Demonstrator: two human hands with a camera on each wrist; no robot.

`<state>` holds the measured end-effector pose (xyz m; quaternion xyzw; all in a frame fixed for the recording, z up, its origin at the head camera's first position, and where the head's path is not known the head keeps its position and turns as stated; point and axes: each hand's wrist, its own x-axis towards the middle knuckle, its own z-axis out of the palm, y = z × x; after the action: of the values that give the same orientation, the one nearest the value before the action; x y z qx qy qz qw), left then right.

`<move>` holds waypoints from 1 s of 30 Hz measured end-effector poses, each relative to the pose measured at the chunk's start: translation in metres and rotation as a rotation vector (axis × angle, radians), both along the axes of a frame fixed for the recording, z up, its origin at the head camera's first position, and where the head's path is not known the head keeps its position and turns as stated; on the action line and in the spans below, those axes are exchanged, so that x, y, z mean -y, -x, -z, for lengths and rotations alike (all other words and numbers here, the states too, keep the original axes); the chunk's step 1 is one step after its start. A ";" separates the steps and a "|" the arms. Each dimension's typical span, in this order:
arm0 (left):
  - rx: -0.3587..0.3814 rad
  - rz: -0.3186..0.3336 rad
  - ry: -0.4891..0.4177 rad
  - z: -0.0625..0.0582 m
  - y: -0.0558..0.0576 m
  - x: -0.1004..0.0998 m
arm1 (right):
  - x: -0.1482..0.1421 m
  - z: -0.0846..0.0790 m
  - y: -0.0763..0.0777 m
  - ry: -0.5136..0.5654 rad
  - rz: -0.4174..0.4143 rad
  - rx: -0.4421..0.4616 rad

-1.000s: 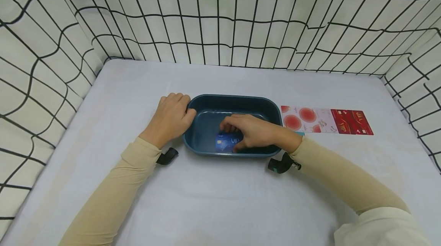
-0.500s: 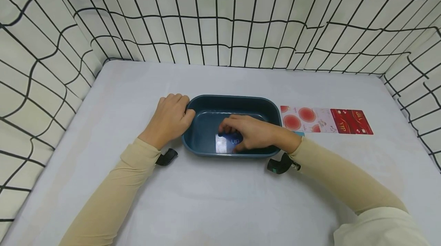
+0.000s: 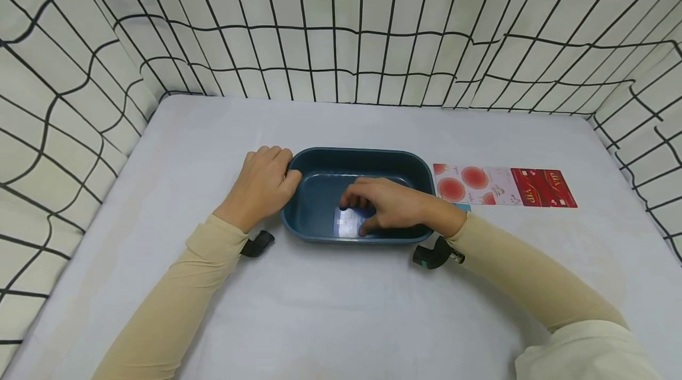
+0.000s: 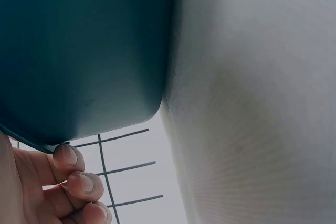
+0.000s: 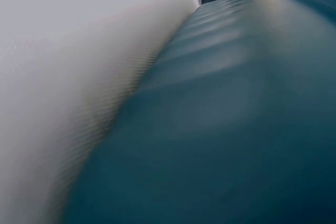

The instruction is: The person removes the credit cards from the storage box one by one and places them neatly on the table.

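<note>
A dark teal plastic basin stands on the white table in the head view. My left hand grips its left rim; in the left wrist view the curled fingers lie against the rim from outside. Inside the basin, my right hand reaches down over a blue VIP card, its thumb and bent fingers at the card's edges. Glare whitens the card's left part, and the hand hides its right part. Only the basin's outer side wall fills the right wrist view, without the hand.
Right of the basin, a pink card with red circles and a red VIP card lie side by side. A light blue edge peeks out by the right wrist. Black wire grid walls the table's back and sides.
The glare on the blue card has spread and its VIP lettering has faded from sight, while the right hand barely shifts. The left hand keeps its hold on the rim.
</note>
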<state>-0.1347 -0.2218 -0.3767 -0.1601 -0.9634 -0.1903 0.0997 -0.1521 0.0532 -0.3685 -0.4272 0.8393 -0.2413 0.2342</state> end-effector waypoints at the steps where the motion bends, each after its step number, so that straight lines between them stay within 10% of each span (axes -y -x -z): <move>1: -0.002 -0.001 0.001 0.000 0.000 0.000 | 0.000 0.000 0.000 -0.001 0.001 0.002; 30: -0.013 -0.003 0.013 -0.003 -0.002 0.000 | -0.005 -0.005 0.005 0.093 0.003 0.012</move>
<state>-0.1330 -0.2215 -0.3740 -0.1606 -0.9642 -0.1829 0.1050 -0.1569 0.0581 -0.3639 -0.4350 0.8264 -0.2827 0.2187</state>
